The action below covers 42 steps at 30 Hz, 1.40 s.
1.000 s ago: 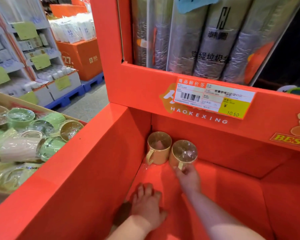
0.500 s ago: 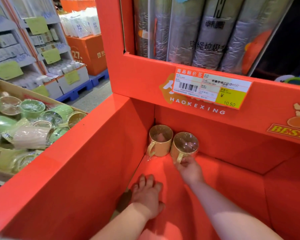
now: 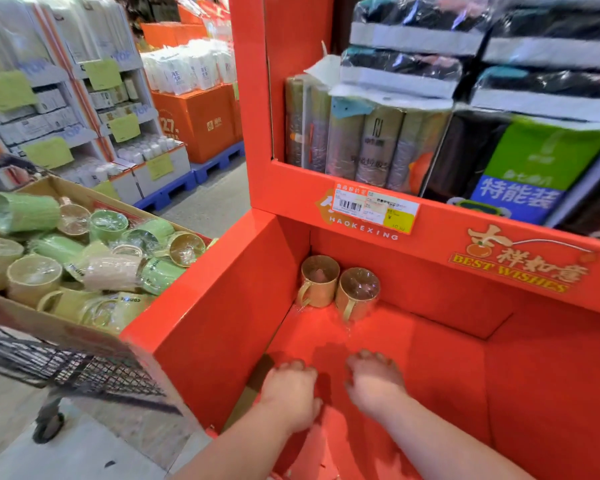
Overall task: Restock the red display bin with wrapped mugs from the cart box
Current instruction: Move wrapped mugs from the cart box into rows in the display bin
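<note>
Two wrapped gold mugs sit touching, openings up, in the far-left corner of the red bin. Our left hand & right hand are low inside the bin, fingers loosely curled, holding nothing, apart from the mugs. Green & cream wrapped mugs fill the cart box beside the bin's left wall.

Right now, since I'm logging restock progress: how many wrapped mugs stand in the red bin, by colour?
Tan mugs: 2
Green mugs: 0 here; they lie in the cart box
Total: 2
</note>
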Motion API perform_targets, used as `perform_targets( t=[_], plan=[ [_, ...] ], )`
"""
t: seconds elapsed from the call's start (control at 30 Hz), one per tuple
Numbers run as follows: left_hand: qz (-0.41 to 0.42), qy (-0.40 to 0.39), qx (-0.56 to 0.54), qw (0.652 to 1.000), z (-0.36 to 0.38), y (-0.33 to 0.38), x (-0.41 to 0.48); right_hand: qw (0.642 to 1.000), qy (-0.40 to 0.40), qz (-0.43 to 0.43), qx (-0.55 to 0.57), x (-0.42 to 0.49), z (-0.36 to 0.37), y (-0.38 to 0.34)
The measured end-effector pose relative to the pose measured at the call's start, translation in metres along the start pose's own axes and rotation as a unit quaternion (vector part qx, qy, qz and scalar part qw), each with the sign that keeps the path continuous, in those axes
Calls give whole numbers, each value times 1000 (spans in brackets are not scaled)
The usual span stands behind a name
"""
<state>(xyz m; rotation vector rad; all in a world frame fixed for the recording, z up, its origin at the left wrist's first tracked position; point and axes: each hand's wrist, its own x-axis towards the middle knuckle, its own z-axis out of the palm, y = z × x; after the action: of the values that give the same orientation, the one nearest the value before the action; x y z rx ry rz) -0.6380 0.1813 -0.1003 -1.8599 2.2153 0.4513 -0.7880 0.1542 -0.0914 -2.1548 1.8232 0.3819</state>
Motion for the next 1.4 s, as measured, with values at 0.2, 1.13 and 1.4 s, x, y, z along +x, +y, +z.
perform_targets(
  t=[0.2,1.13,1.4],
  plan=[
    [43,29,9,999,-8,-8,-65,999,27,-8,-21,-63,-4,-31],
    [-139,95,-40,985,49,-242,-394,973,60,-217,-47,-249,37,-350],
    [-172,110,-28,978,37,-299,-390,971,56,-227,-48,-216,24,-397]
  ],
)
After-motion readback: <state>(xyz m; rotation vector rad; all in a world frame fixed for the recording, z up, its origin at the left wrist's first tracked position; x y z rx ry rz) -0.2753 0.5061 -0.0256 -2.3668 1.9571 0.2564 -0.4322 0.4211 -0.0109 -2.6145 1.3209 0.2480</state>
